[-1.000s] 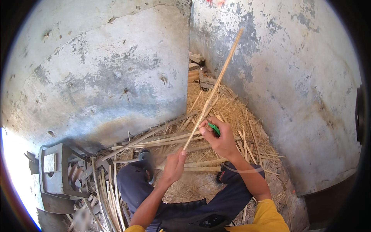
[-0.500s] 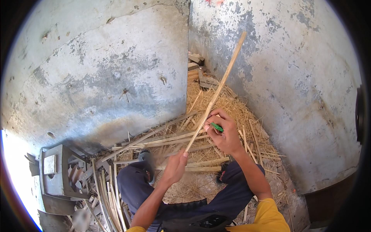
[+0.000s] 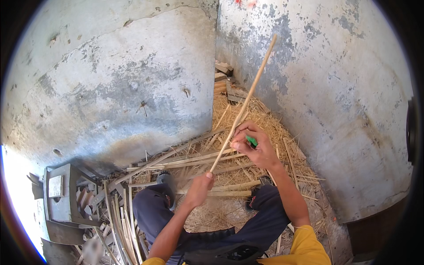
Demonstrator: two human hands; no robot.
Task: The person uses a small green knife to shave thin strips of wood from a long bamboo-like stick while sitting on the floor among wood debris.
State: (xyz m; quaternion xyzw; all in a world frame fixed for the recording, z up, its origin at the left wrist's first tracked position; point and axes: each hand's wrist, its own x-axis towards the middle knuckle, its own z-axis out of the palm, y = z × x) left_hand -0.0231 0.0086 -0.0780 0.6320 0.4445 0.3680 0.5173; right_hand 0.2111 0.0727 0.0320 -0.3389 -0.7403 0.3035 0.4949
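A long, pale bamboo strip (image 3: pixel 252 90) slants up and away from me, its far end standing out against the wall on the right. My left hand (image 3: pixel 199 191) is closed round its lower end, above my knees. Farther up, my right hand (image 3: pixel 260 150) has its fingers bent close beside the strip, with the fingertips at its edge. A small green-handled tool (image 3: pixel 251 141) is gripped in that hand. Its working end is hidden by the fingers, so I cannot make out what kind of tool it is.
Straw-like shavings (image 3: pixel 254 115) cover the floor between two peeling walls, and several long strips (image 3: pixel 203 158) lie across it near my feet. A grey wooden frame (image 3: pixel 62 194) stands at the left beside a bundle of strips (image 3: pixel 126 225). Wood pieces (image 3: pixel 236 92) fill the corner.
The strip has turned and now shows a narrower side, its far end slightly farther left. My left hand has shifted slightly; my right hand stays beside the strip with the green-handled tool.
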